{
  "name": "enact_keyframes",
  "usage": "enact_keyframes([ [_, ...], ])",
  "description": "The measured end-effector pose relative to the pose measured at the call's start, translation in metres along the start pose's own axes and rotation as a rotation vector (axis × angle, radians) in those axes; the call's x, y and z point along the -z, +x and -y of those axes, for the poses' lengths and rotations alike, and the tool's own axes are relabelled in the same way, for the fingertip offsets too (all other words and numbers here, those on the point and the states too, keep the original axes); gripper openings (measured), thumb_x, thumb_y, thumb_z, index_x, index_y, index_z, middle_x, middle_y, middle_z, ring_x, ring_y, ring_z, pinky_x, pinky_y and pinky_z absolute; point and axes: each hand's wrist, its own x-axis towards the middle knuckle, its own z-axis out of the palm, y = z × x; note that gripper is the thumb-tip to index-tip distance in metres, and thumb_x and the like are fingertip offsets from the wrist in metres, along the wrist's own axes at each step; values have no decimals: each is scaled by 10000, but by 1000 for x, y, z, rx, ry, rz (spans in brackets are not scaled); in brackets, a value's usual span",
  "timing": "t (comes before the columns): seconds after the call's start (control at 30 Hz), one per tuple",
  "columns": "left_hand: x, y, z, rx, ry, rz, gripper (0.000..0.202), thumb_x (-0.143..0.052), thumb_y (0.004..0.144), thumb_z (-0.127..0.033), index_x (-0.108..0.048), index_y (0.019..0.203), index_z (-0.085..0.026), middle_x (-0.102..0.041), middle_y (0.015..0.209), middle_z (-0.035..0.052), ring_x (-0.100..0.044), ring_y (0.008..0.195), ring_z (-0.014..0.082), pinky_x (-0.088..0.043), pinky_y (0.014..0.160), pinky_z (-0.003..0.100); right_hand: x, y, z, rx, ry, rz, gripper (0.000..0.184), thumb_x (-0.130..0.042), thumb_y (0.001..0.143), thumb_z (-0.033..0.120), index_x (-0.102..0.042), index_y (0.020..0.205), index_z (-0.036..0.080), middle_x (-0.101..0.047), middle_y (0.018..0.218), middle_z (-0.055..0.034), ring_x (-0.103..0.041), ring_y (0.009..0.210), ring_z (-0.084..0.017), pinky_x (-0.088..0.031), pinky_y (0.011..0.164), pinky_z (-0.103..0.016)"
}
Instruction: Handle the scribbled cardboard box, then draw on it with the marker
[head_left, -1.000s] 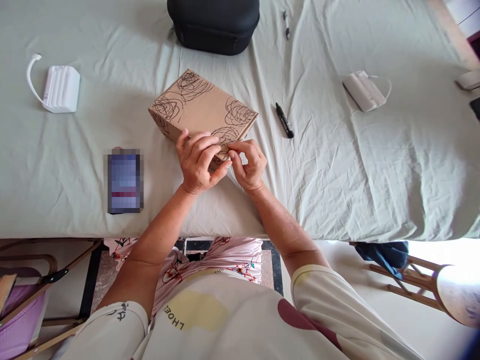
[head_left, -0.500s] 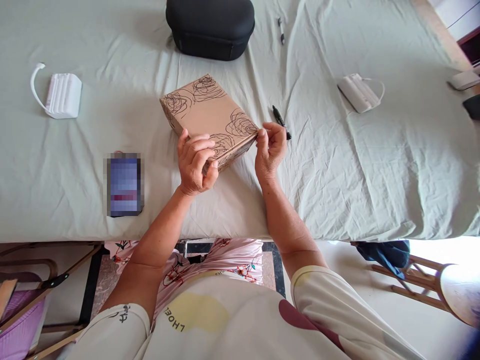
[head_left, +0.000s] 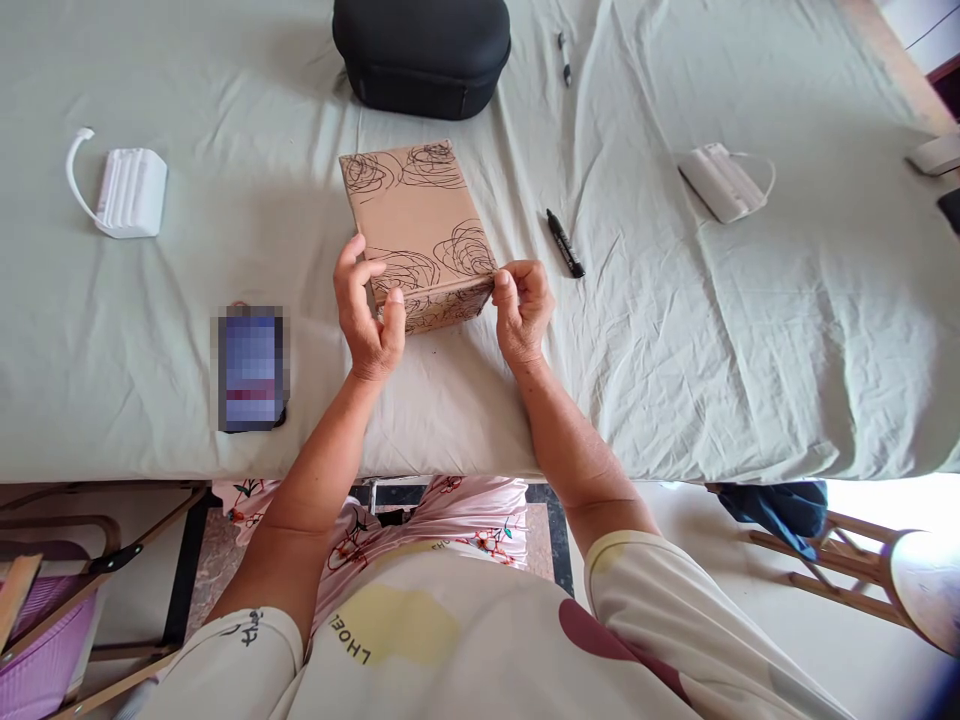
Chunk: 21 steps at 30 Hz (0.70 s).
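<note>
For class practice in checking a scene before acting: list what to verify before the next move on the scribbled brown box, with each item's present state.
1. Left hand grips the box at its near left corner: ok.
2. Right hand pinches the near right corner: ok.
3. Box rests flat on the sheet: cannot tell; hands hide its near bottom edge.
4. Marker lies apart from the box, to its right: ok.
5. Phone lies apart from the left hand: ok.
6. Black case behind the box, not touching it: ok.

Your item: one brown paper-wrapped box point(head_left: 420, 225), black scribbled rosettes at its corners, lying flat on the pale green sheet, wrapped and closed.
</note>
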Motion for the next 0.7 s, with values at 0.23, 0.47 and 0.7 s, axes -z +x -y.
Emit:
enact_keyframes([
  [0.23,-4,-2,13,79,-46,0,656,-359,1051,-724,-397,1554,-305,-484,1654,134,-453,1602,278,-375,1348,475,-5,-4,-1,19,-32,53,541,-366,1081,721,-618,1037,245,-548,822,-6,-591,743,-159,-536,733,-337],
  [0.47,-3,0,22,151,-118,58,660,-319,1060,-720,-327,1604,-347,-452,1692,97,-413,1630,257,-372,1353,453,-8,-6,3,0,-15,71,548,-374,1064,754,-566,974,249,-536,797,11,-559,698,-137,-539,705,-317],
  [0.7,0,3,25,130,-119,62,662,-348,1057,-729,-360,1589,-336,-466,1686,100,-395,1642,263,-334,1372,459,-7,-4,2,-14,-7,103,537,-366,1070,747,-548,983,249,-545,807,5,-566,704,-143,-523,691,-319],
])
